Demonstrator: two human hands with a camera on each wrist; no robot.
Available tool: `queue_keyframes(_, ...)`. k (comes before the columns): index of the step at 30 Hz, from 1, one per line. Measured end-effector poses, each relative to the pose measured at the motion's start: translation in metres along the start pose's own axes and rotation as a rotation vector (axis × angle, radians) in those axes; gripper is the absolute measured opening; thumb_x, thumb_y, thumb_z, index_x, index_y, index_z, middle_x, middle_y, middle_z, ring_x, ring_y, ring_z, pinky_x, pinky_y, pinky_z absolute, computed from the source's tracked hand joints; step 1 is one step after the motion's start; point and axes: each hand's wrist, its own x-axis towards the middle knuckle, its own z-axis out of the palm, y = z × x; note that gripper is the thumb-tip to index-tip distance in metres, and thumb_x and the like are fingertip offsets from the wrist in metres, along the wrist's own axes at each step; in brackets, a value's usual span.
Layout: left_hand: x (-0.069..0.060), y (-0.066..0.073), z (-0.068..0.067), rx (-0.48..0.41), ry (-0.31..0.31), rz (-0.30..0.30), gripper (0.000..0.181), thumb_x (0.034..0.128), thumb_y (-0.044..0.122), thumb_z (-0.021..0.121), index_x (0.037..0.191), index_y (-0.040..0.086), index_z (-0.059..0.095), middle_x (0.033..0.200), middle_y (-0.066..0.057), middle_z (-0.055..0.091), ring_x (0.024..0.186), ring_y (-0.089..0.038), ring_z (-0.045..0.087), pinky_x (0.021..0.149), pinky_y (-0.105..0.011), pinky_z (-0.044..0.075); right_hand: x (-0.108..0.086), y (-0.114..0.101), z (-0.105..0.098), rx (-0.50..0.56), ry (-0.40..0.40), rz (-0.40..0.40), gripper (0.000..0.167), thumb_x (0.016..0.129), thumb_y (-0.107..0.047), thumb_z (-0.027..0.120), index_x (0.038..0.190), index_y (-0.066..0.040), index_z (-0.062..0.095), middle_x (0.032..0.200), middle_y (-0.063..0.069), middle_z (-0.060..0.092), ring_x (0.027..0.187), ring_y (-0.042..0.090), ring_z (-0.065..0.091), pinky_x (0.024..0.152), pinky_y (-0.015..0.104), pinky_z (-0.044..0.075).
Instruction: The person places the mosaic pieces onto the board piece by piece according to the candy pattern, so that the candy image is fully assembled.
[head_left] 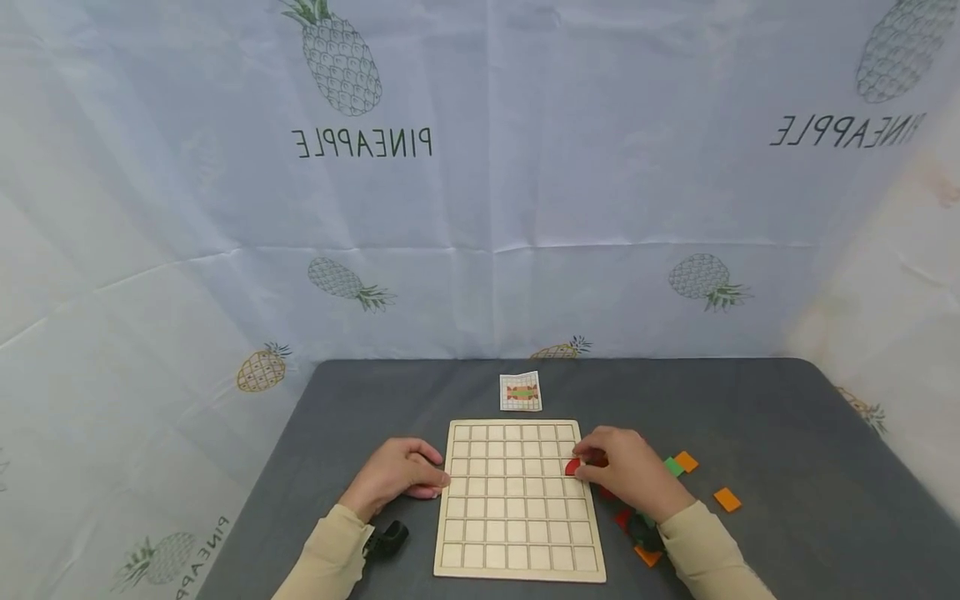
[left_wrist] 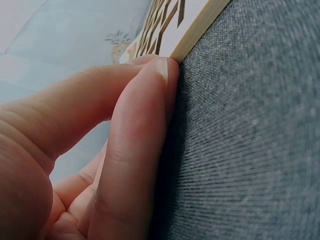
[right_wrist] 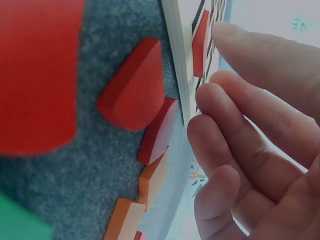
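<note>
A pale wooden grid board (head_left: 519, 533) lies flat on the table. My left hand (head_left: 401, 473) holds its left edge, and the thumb and finger (left_wrist: 132, 125) meet that edge in the left wrist view. Over the right-hand column my right hand (head_left: 630, 467) has thumb and index finger at a red quarter-round piece (head_left: 573, 467). In the right wrist view this red piece (right_wrist: 201, 45) sits against the board's surface, with the thumb (right_wrist: 227, 35) at it and the other fingers bent close by. The exact contact is partly hidden.
Beyond the board stands a small pattern card (head_left: 521, 392). Loose pieces lie right of the board, partly under my right forearm: orange squares (head_left: 727, 499), a green piece (head_left: 673, 467) and red ones (right_wrist: 140, 90). A pineapple-print cloth (head_left: 487, 208) hangs behind the grey table (head_left: 360, 400).
</note>
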Motion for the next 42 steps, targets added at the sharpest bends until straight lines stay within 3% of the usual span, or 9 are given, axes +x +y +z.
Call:
queue_keyframes(6, -0.001, 0.001, 0.001, 0.004, 0.009, 0.007, 0.043, 0.0821, 0.011, 0.094, 0.115, -0.004, 0.071, 0.091, -0.012, 0.082, 0.078, -0.019, 0.080, 0.071, -0.033, 0.069, -0.001, 0.001, 0.001, -0.022, 0.007, -0.031, 0.013, 0.091, -0.016, 0.089, 0.100, -0.021, 0.081, 0.089, -0.012, 0.067, 0.079, 0.002, 0.059, 0.070, 0.024, 0.056)
queue_keyframes(22, 0.000, 0.000, -0.001, 0.014, -0.008, 0.008, 0.044, 0.0824, 0.014, 0.094, 0.116, -0.003, 0.071, 0.092, -0.010, 0.083, 0.078, -0.018, 0.081, 0.072, -0.033, 0.069, -0.001, 0.000, 0.007, -0.034, 0.006, -0.005, 0.014, 0.090, -0.014, 0.089, 0.098, -0.023, 0.081, 0.087, -0.012, 0.065, 0.077, 0.003, 0.056, 0.067, 0.024, 0.053)
queue_keyframes(28, 0.000, -0.001, 0.000, 0.009, 0.000, 0.000, 0.045, 0.0815, 0.014, 0.095, 0.115, -0.003, 0.071, 0.091, -0.010, 0.083, 0.078, -0.018, 0.081, 0.072, -0.032, 0.069, -0.006, 0.003, -0.008, -0.041, 0.024, -0.005, 0.016, 0.090, -0.019, 0.089, 0.104, -0.021, 0.082, 0.092, -0.010, 0.068, 0.083, 0.005, 0.060, 0.072, 0.027, 0.056)
queue_keyframes(34, 0.000, -0.002, 0.001, 0.012, -0.005, 0.008, 0.045, 0.0814, 0.015, 0.095, 0.115, -0.003, 0.070, 0.089, -0.010, 0.082, 0.078, -0.018, 0.080, 0.072, -0.032, 0.069, -0.027, 0.026, -0.038, -0.048, 0.034, 0.050, 0.021, 0.093, -0.026, 0.087, 0.112, -0.019, 0.082, 0.102, -0.009, 0.073, 0.092, 0.009, 0.069, 0.078, 0.033, 0.062)
queue_keyframes(42, -0.002, 0.000, 0.000, 0.031, -0.009, 0.017, 0.046, 0.0829, 0.016, 0.094, 0.116, -0.003, 0.070, 0.091, -0.009, 0.082, 0.079, -0.018, 0.080, 0.073, -0.032, 0.069, -0.078, 0.077, -0.073, -0.136, 0.034, 0.169, 0.024, 0.090, -0.026, 0.089, 0.110, -0.016, 0.080, 0.104, -0.004, 0.075, 0.091, 0.015, 0.071, 0.075, 0.039, 0.063)
